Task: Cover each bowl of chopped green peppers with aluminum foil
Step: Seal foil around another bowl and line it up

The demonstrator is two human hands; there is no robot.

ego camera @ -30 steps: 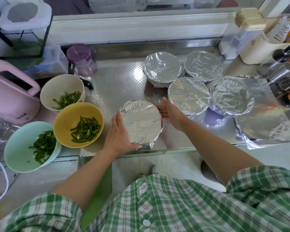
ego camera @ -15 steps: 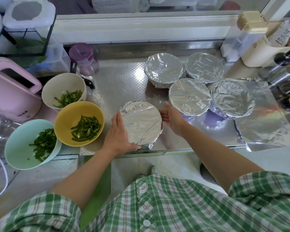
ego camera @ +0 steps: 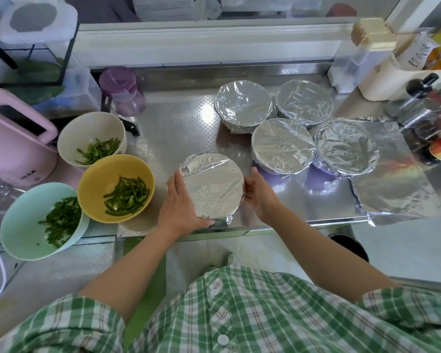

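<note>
Right hand point(ego camera: 260, 193) has slid nearer along the rim since a second ago, from the far-right edge round to the right side. Left hand point(ego camera: 181, 202) has barely shifted and the bowl hasn't moved.

State now:
- near bowl point(ego camera: 211, 184) sits at the near edge of the steel counter point(ego camera: 178, 128), with foil stretched over its top.
- Both hands are cupped round it. Left is on the near-left side with the thumb at the near rim. Right is against the right wall, fingers curled. Neither holds anything else.

Step, as I read it: crimping the foil down under the rim.
- The top looks flat and tight. Leave it alone, since thin foil probably dents or tears if pushed.
- The loose flap point(ego camera: 228, 219) at near right flares out, so press that in next. The far-left edge looks bunched and is worth a second pass.
- Work round in short steps, squeezing down and inward against the wall while the other hand steadies the bowl.
- The bowl is close to the counter lip, so don't let it creep nearer.

Remaining:
- The cluster of four covered bowls point(ego camera: 281, 146) at far right looks done.
- Still open on the left, peppers visible: white bowl point(ego camera: 92, 133), yellow bowl point(ego camera: 115, 174), green bowl point(ego camera: 26, 225).
- A foil sheet point(ego camera: 392, 184) lies flat on the right, likely for the next one.
</note>
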